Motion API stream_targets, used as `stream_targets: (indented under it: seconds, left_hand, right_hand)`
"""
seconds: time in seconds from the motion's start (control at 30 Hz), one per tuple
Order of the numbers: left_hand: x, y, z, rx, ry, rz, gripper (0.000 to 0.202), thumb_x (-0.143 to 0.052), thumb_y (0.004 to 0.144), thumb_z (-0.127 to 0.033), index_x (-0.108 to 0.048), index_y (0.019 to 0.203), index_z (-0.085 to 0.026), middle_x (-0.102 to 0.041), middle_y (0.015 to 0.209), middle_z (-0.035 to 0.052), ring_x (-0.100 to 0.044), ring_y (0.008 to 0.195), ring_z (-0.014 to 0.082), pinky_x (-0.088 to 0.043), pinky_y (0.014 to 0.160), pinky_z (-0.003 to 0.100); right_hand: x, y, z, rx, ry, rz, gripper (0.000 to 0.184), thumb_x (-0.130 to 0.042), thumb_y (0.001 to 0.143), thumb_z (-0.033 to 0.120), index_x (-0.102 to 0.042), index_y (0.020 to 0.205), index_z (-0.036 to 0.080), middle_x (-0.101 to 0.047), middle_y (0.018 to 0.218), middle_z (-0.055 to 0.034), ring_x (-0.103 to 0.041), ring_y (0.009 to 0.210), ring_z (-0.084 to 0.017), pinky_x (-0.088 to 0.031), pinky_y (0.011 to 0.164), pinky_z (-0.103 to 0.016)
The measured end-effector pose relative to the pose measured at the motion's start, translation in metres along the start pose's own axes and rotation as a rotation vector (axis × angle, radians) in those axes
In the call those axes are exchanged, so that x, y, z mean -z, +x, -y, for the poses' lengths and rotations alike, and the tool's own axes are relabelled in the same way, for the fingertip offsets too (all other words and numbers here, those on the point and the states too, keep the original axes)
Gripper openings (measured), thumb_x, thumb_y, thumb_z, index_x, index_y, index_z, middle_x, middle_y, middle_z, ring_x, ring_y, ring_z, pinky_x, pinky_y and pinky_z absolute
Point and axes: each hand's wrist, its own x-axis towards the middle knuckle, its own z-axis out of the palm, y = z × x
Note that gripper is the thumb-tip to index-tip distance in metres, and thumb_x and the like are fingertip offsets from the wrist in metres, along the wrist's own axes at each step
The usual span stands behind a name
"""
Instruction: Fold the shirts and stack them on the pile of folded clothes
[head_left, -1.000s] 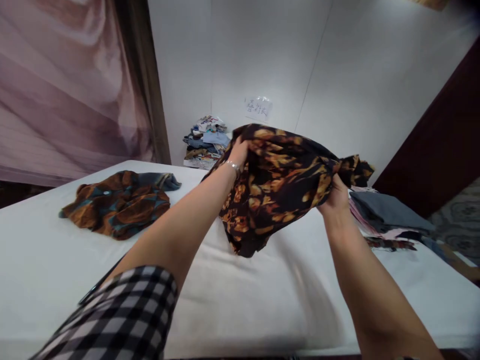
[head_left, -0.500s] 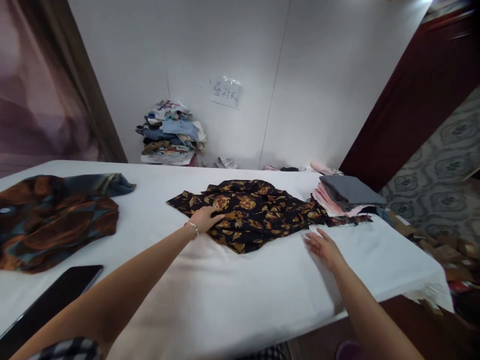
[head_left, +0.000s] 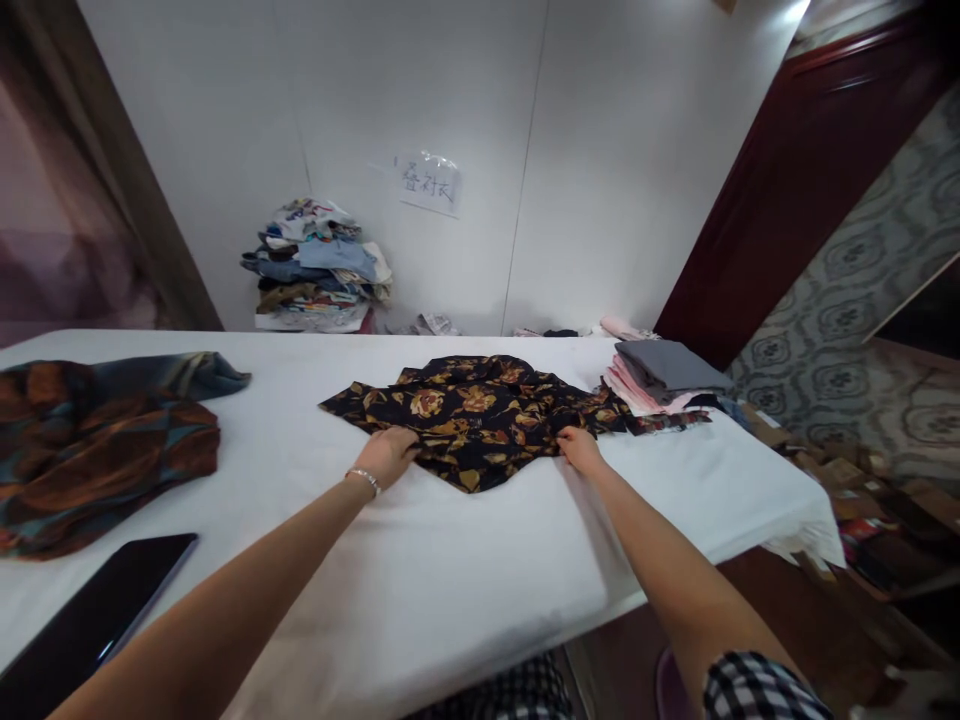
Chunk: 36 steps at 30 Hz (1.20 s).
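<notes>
A black shirt with gold and rust flowers [head_left: 480,405] lies spread on the white-covered table [head_left: 480,560], its near edge coming to a point toward me. My left hand [head_left: 388,456], with a bracelet at the wrist, grips the shirt's near left edge, fingertips partly hidden at the cloth. On the near right edge, my right hand [head_left: 580,450] pinches the fabric between thumb and fingers. Both hands are low, close to the tabletop.
At the left lies a crumpled brown and teal garment [head_left: 112,450], with a black phone or tablet [head_left: 97,610] nearer me. Folded clothes [head_left: 667,370] are stacked at the right. A tall clothes pile [head_left: 322,265] stands by the wall, beside a handwritten sign [head_left: 429,184].
My right hand has moved left from bare table to the shirt's near edge and taken hold. My left hand has slid from the shirt's top to its edge. The view has shifted slightly.
</notes>
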Motion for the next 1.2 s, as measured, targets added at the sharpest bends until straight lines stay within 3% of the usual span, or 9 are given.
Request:
stream_targets:
  seconds: [0.13, 0.23, 0.33, 0.4, 0.47, 0.6, 0.83, 1.1, 1.2]
  left_hand:
    - [0.051, 0.015, -0.013, 0.242, -0.158, -0.323, 0.034, -0.042, 0.078, -0.021, -0.066, 0.103, -0.021, -0.072, 0.101, 0.005, -0.065, 0.095, 0.0208, -0.049, 0.086, 0.029]
    - [0.092, 0.015, -0.02, 0.242, -0.146, -0.56, 0.036, -0.041, 0.079, -0.022, -0.065, 0.106, -0.02, -0.071, 0.101, 0.0038, -0.064, 0.095, 0.0201, -0.048, 0.085, 0.029]
    - [0.098, 0.004, -0.015, 0.186, 0.034, -0.4, 0.036, -0.043, 0.076, -0.022, -0.068, 0.101, -0.019, -0.071, 0.106, 0.0067, -0.063, 0.101, 0.0241, -0.046, 0.091, 0.034]
    - [0.084, -0.009, -0.007, 0.206, 0.118, -0.198, 0.035, -0.044, 0.073, -0.022, -0.071, 0.094, -0.019, -0.071, 0.105, 0.0083, -0.064, 0.1, 0.0267, -0.046, 0.091, 0.036]
    - [0.066, -0.025, 0.0, 0.261, 0.085, -0.12, 0.037, -0.042, 0.072, -0.023, -0.071, 0.095, -0.021, -0.072, 0.106, 0.0071, -0.065, 0.098, 0.026, -0.048, 0.089, 0.034]
    - [0.057, -0.056, -0.001, 0.37, -0.125, -0.199, 0.037, -0.042, 0.075, -0.03, -0.069, 0.099, -0.024, -0.074, 0.094, 0.0012, -0.067, 0.084, 0.0205, -0.05, 0.075, 0.026]
    - [0.101, -0.064, -0.022, 0.535, -0.265, -0.539, 0.03, -0.047, 0.07, -0.031, -0.068, 0.09, -0.025, -0.073, 0.084, -0.005, -0.065, 0.08, 0.0186, -0.049, 0.071, 0.024]
    - [0.098, -0.053, 0.002, 0.605, -0.102, -0.313, 0.026, -0.049, 0.072, -0.035, -0.069, 0.087, -0.031, -0.071, 0.075, -0.0087, -0.063, 0.07, 0.0174, -0.045, 0.064, 0.023]
    - [0.102, -0.051, -0.002, 0.649, -0.115, -0.296, 0.026, -0.049, 0.072, -0.034, -0.07, 0.087, -0.03, -0.069, 0.066, -0.0087, -0.06, 0.064, 0.0161, -0.043, 0.061, 0.022]
  right_hand:
    - [0.01, -0.022, 0.013, 0.114, 0.032, 0.008, 0.01, -0.051, 0.078, 0.023, -0.058, 0.071, 0.019, -0.057, 0.056, 0.0036, -0.051, 0.047, -0.011, -0.042, 0.05, -0.022]
    - [0.014, -0.051, 0.015, 0.23, 0.1, 0.125, 0.011, -0.052, 0.077, 0.029, -0.056, 0.072, 0.021, -0.057, 0.055, 0.004, -0.052, 0.049, -0.013, -0.044, 0.052, -0.024]
    - [0.011, -0.076, 0.005, 0.244, 0.098, 0.199, 0.011, -0.052, 0.075, 0.03, -0.056, 0.071, 0.021, -0.055, 0.052, 0.0041, -0.053, 0.049, -0.013, -0.044, 0.053, -0.025]
    - [0.007, -0.087, -0.005, 0.2, 0.077, 0.223, 0.012, -0.053, 0.075, 0.03, -0.06, 0.079, 0.02, -0.055, 0.053, 0.0044, -0.052, 0.046, -0.013, -0.043, 0.052, -0.026]
    - [0.006, -0.094, -0.015, 0.168, 0.094, 0.222, 0.025, -0.054, 0.075, 0.031, -0.062, 0.095, 0.02, -0.056, 0.055, 0.0048, -0.051, 0.045, -0.013, -0.042, 0.051, -0.027]
    - [0.018, -0.095, -0.03, 0.163, 0.106, 0.136, 0.047, -0.054, 0.076, 0.034, -0.057, 0.121, 0.019, -0.057, 0.064, 0.0042, -0.053, 0.051, -0.014, -0.044, 0.056, -0.028]
    - [0.037, -0.081, -0.038, 0.19, -0.194, 0.055, 0.069, -0.054, 0.08, 0.031, -0.034, 0.145, 0.023, -0.061, 0.07, 0.0023, -0.055, 0.059, -0.016, -0.043, 0.063, -0.029]
    - [0.035, -0.068, -0.037, 0.097, -0.567, -0.052, 0.063, -0.056, 0.083, 0.028, -0.037, 0.144, 0.027, -0.07, 0.089, -0.0076, -0.063, 0.079, -0.023, -0.04, 0.066, -0.029]
    - [0.039, -0.056, -0.041, 0.107, -0.575, -0.048, 0.043, -0.057, 0.083, 0.027, -0.058, 0.126, 0.023, -0.07, 0.085, -0.0079, -0.063, 0.079, -0.023, -0.04, 0.066, -0.028]
